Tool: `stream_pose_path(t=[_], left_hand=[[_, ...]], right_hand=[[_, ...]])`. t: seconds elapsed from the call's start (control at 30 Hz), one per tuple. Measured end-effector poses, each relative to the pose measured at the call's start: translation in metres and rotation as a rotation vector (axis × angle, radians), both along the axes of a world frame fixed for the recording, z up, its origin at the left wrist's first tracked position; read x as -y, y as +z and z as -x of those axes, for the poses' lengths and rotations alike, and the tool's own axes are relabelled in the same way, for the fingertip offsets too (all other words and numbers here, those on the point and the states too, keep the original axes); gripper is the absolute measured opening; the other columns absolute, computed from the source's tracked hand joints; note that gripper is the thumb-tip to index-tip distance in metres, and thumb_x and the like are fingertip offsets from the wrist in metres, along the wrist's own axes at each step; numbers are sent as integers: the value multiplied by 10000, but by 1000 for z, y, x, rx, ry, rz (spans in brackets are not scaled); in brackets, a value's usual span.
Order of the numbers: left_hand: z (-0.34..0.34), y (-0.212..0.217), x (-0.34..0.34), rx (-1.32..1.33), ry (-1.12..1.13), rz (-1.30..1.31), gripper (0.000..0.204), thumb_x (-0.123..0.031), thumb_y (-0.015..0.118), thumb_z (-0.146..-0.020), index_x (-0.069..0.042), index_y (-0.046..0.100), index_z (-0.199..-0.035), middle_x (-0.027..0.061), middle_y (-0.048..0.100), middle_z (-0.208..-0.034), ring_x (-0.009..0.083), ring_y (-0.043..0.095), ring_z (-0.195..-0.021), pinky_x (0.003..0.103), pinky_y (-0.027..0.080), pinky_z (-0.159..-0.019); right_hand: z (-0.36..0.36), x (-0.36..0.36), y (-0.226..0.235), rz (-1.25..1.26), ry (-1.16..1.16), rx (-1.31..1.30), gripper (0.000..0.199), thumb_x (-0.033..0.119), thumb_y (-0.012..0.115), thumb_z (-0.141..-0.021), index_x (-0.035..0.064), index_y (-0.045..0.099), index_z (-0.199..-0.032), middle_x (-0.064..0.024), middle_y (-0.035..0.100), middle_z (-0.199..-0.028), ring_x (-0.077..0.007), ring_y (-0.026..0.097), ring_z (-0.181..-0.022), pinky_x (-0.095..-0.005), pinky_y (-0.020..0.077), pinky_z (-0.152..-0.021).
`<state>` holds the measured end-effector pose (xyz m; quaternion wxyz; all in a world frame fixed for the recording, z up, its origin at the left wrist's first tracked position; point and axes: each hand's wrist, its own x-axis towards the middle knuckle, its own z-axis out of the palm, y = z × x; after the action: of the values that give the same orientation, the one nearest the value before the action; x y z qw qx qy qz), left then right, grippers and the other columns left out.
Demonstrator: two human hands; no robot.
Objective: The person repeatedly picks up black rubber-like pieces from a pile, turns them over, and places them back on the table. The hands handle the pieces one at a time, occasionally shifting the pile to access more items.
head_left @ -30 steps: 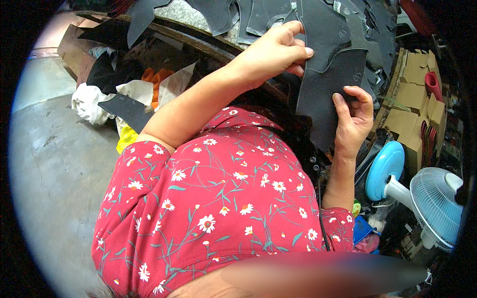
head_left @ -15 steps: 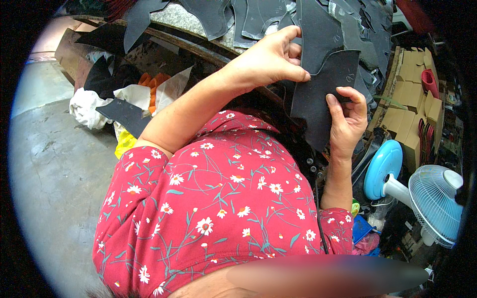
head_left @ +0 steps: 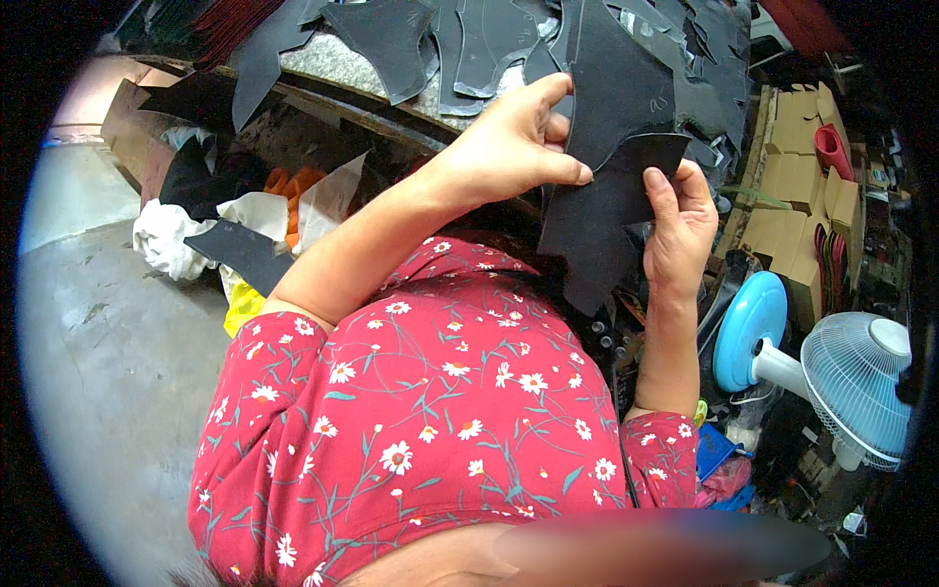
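Observation:
Two flat black cut pieces with pale hand-drawn marks overlap in front of me. The upper black piece [head_left: 626,83] has a curved lower edge. My left hand [head_left: 518,142] grips its left edge, the thumb lying over the front and the fingers partly hidden behind. Below it hangs the lower black piece [head_left: 597,220], its top right corner curling slightly forward. With thumb and fingers, my right hand [head_left: 682,230] pinches that lower piece at its right edge. How far the two pieces join or overlap I cannot tell.
More black cut pieces [head_left: 381,44] cover the worktable [head_left: 342,78] ahead. Cardboard boxes [head_left: 787,196] and a blue and white fan [head_left: 856,382] stand at the right. At the left are a white cloth [head_left: 168,240], a loose black piece [head_left: 240,254] and grey floor [head_left: 108,391].
My right thumb and fingers have closed on the lower piece's edge, where they were apart before. That piece's lower part swings left. The whole view has shifted slightly.

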<state>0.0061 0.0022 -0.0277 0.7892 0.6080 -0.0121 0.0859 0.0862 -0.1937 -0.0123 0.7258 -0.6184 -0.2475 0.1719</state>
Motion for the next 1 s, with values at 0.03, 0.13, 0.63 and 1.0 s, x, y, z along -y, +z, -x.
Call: stream_pose_path(t=[0.03, 0.13, 0.63, 1.0], left_hand=[[0, 1, 0, -8, -5, 32, 631, 23, 738, -734, 96, 368, -1241, 60, 563, -723, 77, 540, -676, 223, 424, -548], [3, 4, -3, -89, -33, 37, 547, 39, 726, -730, 50, 433, -1193, 45, 562, -797, 74, 541, -734, 227, 436, -617], [-1, 2, -4, -197, -144, 93, 486, 49, 674, -756, 14, 542, -1222, 74, 674, -1050, 112, 634, -921, 251, 523, -813], [1, 2, -4, -196, -158, 33, 483, 38, 687, -748, 12, 553, -1212, 71, 669, -1073, 113, 633, -933, 248, 520, -813]], right_hand=[[-1, 0, -2, 4, 8, 54, 182, 30, 674, -889, 22, 627, -1064, -12, 654, -998, -89, 594, -868, -235, 465, -823], [2, -1, -7, 7, -52, 193, 93, 8, 666, -889, 28, 639, -975, 4, 658, -936, -60, 581, -844, -213, 460, -786], [1, 1, 2, 43, -33, 136, 86, 13, 669, -885, 14, 647, -968, -5, 667, -893, -52, 573, -765, -203, 463, -723], [0, 0, 2, 81, -18, 0, 64, 45, 662, -901, 8, 640, -948, -6, 663, -879, -44, 575, -760, -202, 463, -703]])
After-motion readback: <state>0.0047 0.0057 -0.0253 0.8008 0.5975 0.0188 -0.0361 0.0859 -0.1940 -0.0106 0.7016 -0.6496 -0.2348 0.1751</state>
